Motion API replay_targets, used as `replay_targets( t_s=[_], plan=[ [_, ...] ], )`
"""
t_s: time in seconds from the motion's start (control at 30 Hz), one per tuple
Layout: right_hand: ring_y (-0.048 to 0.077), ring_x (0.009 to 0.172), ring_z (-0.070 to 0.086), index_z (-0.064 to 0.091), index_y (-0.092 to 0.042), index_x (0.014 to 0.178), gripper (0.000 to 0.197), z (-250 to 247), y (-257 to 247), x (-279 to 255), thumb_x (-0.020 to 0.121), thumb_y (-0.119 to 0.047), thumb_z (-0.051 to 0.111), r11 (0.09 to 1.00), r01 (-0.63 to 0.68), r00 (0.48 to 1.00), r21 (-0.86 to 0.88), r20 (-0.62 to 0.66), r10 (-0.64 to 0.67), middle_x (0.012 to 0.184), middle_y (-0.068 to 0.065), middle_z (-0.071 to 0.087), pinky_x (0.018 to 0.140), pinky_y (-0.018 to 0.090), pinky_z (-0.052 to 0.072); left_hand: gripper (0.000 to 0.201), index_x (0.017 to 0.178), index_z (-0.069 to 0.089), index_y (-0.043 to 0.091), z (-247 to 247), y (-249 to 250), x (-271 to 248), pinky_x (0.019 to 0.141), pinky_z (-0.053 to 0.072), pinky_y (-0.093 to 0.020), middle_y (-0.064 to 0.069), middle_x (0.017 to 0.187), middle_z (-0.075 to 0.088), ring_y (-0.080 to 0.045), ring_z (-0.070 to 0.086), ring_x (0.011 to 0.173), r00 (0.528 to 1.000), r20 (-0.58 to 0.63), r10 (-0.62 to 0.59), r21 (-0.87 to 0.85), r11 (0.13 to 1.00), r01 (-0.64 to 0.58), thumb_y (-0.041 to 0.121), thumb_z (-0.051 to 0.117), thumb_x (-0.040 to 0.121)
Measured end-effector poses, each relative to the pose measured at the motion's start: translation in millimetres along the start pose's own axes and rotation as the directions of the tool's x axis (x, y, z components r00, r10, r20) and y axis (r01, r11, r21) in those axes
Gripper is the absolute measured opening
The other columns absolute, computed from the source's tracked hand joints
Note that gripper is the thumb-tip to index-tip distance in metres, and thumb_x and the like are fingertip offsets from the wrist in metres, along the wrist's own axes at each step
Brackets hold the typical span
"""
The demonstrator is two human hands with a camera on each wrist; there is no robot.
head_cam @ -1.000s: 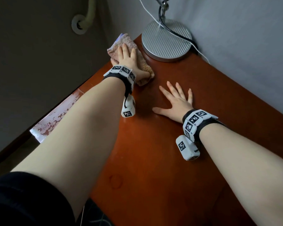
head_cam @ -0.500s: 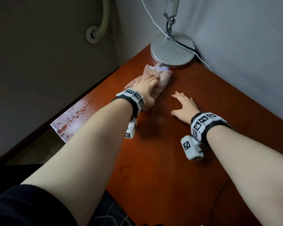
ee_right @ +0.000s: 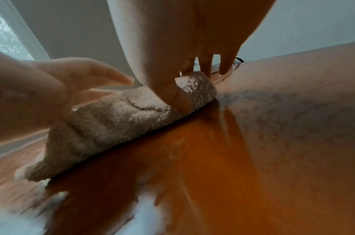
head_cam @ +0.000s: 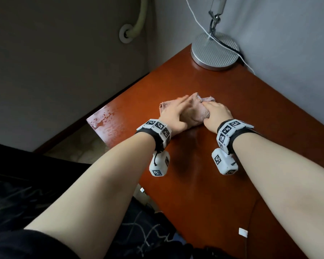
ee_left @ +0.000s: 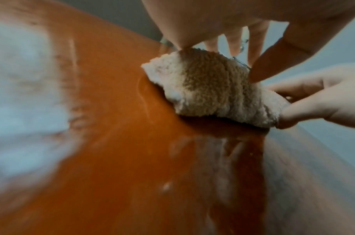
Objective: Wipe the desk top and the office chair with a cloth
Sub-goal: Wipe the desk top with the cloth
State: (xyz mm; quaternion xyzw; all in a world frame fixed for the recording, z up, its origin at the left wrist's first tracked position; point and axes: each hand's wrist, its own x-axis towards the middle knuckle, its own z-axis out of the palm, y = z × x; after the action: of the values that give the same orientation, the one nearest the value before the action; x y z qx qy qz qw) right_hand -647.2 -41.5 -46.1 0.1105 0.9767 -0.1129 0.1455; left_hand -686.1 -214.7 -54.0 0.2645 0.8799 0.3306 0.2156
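While the bunched cloth (head_cam: 192, 114) lies on the red-brown desk top (head_cam: 204, 184) well in front of the round lamp base (head_cam: 215, 51), both hands bear on it from either side. From the head camera the left hand (head_cam: 173, 115) lies over the cloth's left part with its fingers stretched forward and flat, its thumb along the near side, and the right hand (head_cam: 216, 114) covers the right end with knuckles raised and fingers bent down onto the fabric. Both forearms reach forward, converging on the cloth, wrists low over the wood. Seen by the right wrist camera, which shows what the head view hides, the right thumb (ee_right: 177, 97) presses into the top of the rolled cloth (ee_right: 120, 124) and the fingers come down behind it, so this hand grips the roll, while the left hand (ee_right: 58, 82) arches over the far end. Looking along the left wrist, the cloth (ee_left: 210, 89) sits beneath the straight, spread left fingers (ee_left: 257, 36), and the right hand (ee_left: 321, 101) pinches its right edge. Behind the lamp base a white cable (head_cam: 202, 25) runs up the wall (head_cam: 288, 43)
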Motion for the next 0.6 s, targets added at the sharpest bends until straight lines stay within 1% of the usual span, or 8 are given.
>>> replay_targets(
  t_s=[0.03,0.1,0.17,0.23,0.33,0.43,0.53,0.6],
  plan=[
    [0.028,0.134,0.032,0.033,-0.021,0.145,0.062,0,-2,-3,0.086,-0.013,0.052,1.0,-0.011,1.0,-0.026,0.009,0.011,0.148,0.004,0.037,0.114,0.037,0.019,0.073,0.143,0.037,0.021,1,-3,-7,0.114,0.019,-0.035,-0.003,0.15,0.032,-0.023,0.024,0.14,0.998,-0.021,-0.053,0.035,0.998,0.054,0.018,0.063,0.075],
    [0.029,0.131,0.035,0.036,-0.022,0.143,0.059,1,-7,-13,0.086,-0.016,0.052,0.995,-0.031,0.998,-0.096,0.042,0.036,0.147,0.004,0.039,0.112,0.038,0.022,0.069,0.146,0.029,0.029,3,-7,-21,0.115,0.017,-0.039,0.0,0.148,0.035,-0.023,0.026,0.138,0.986,0.02,-0.167,0.184,0.97,0.161,0.028,0.057,0.084],
    [0.029,0.127,0.038,0.042,-0.022,0.138,0.054,1,-15,-28,0.085,-0.019,0.053,0.988,-0.051,0.996,-0.146,0.064,0.061,0.143,0.004,0.041,0.106,0.04,0.026,0.066,0.147,0.023,0.035,2,-6,-34,0.115,0.01,-0.044,0.005,0.149,0.035,-0.021,0.022,0.141,0.975,0.069,-0.212,0.327,0.928,0.179,0.031,0.05,0.088],
    [0.029,0.123,0.042,0.049,-0.021,0.132,0.048,3,-26,-49,0.084,-0.023,0.054,0.986,-0.056,0.994,-0.155,0.085,0.07,0.137,0.004,0.045,0.1,0.04,0.031,0.063,0.146,0.023,0.04,-1,-2,-53,0.111,0.012,-0.047,0.009,0.15,0.034,-0.02,0.018,0.142,0.968,0.091,-0.234,0.408,0.895,0.178,0.03,0.046,0.088],
    [0.029,0.117,0.049,0.054,-0.018,0.125,0.044,11,-38,-90,0.084,-0.033,0.055,0.99,-0.049,0.991,-0.133,0.116,0.065,0.128,0.005,0.05,0.098,0.04,0.033,0.063,0.145,0.024,0.042,3,-2,-90,0.107,0.016,-0.045,0.011,0.149,0.034,-0.021,0.02,0.138,0.967,0.108,-0.232,0.467,0.87,0.157,0.024,0.044,0.088],
    [0.028,0.118,0.05,0.052,-0.015,0.129,0.053,24,-48,-136,0.081,-0.036,0.061,0.994,-0.029,0.985,-0.109,0.166,0.047,0.13,0.005,0.051,0.099,0.038,0.036,0.064,0.144,0.024,0.044,18,-7,-132,0.109,0.012,-0.046,0.012,0.15,0.029,-0.021,0.016,0.14,0.971,0.12,-0.206,0.474,0.871,0.127,0.02,0.043,0.088],
    [0.028,0.106,0.056,0.059,-0.015,0.121,0.052,36,-49,-176,0.076,-0.04,0.066,0.997,-0.022,0.979,-0.076,0.2,0.036,0.12,0.006,0.057,0.086,0.033,0.047,0.065,0.143,0.024,0.048,35,-9,-163,0.112,0.009,-0.045,0.005,0.156,0.016,-0.023,0.006,0.143,0.973,0.123,-0.193,0.534,0.84,0.099,0.016,0.044,0.09],
    [0.024,0.088,0.058,0.064,-0.015,0.1,0.042,41,-47,-198,0.072,-0.046,0.071,0.999,-0.012,0.973,-0.048,0.231,0.022,0.103,0.006,0.061,0.07,0.031,0.048,0.068,0.142,0.023,0.053,47,-6,-179,0.114,0.009,-0.047,-0.002,0.158,0.005,-0.028,0.001,0.144,0.977,0.114,-0.182,0.579,0.811,0.083,0.017,0.047,0.089]
  ],
)
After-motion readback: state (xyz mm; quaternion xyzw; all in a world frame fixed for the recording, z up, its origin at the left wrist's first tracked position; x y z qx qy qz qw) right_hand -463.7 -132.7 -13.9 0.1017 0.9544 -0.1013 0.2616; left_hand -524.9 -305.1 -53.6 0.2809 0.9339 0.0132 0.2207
